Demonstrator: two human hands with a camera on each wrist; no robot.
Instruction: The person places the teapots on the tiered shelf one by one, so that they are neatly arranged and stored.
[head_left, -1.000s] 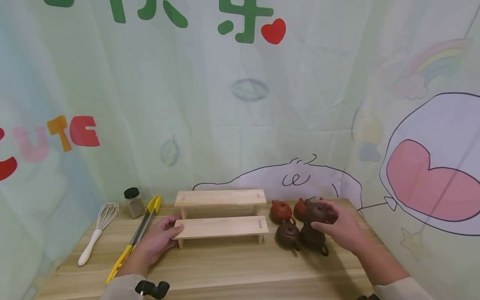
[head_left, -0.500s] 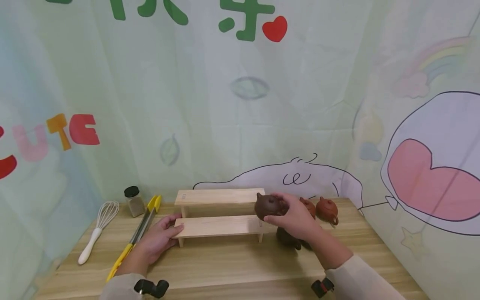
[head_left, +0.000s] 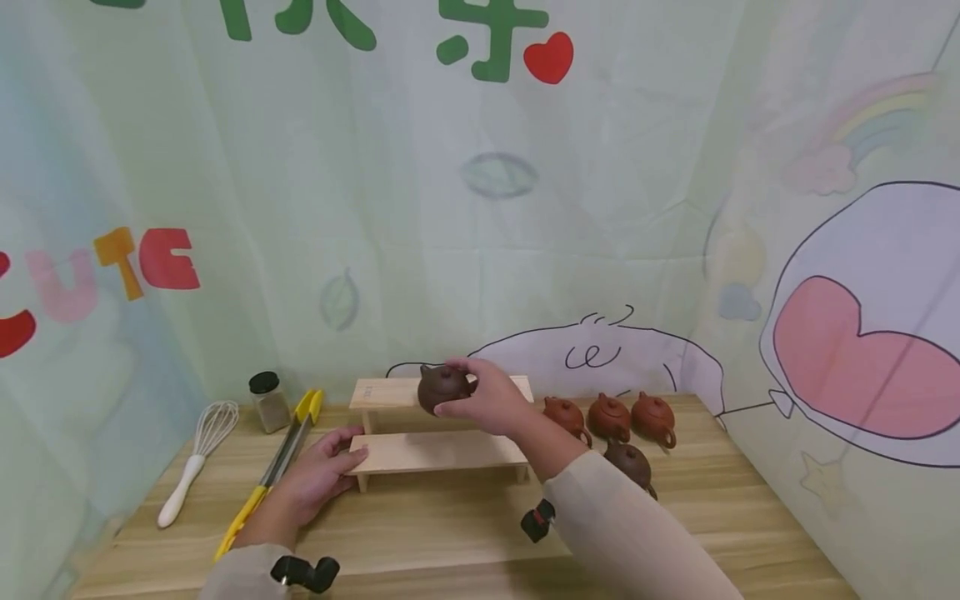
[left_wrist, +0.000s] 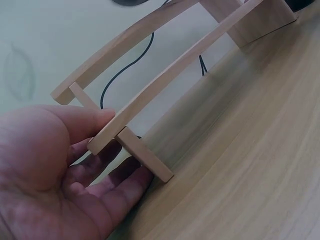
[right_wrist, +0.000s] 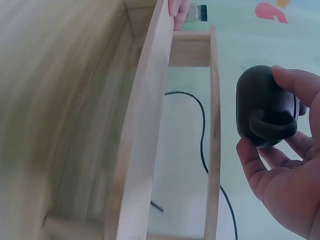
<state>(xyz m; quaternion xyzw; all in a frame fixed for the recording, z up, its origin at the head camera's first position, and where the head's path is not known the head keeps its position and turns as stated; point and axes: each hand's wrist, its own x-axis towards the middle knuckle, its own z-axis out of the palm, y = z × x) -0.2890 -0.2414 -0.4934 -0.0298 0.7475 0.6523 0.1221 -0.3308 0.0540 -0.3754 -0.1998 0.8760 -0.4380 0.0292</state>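
Note:
A small dark brown teapot (head_left: 441, 390) is in my right hand (head_left: 491, 400), gripped between thumb and fingers. In the right wrist view a gap parts the teapot (right_wrist: 262, 102) from the upper board of the two-tier wooden stand (head_left: 442, 452). My left hand (head_left: 318, 475) grips the left end of the lower board, thumb on top and fingers beneath, as the left wrist view also shows. To the right, three reddish-brown teapots (head_left: 609, 417) stand in a row. Before them sits another dark brown teapot (head_left: 630, 465); my right forearm hides the spot beside it.
On the left lie yellow-and-metal tongs (head_left: 288, 454) and a whisk (head_left: 197, 467) with a white handle. A black-lidded jar (head_left: 268, 404) stands behind them. A printed curtain (head_left: 480, 250) hangs behind the wooden table (head_left: 420, 542). A black cable (right_wrist: 202, 130) runs behind the stand.
My right hand has lifted the dark brown teapot from the group at right and carried it left, over the upper board. My left hand has stayed on the stand.

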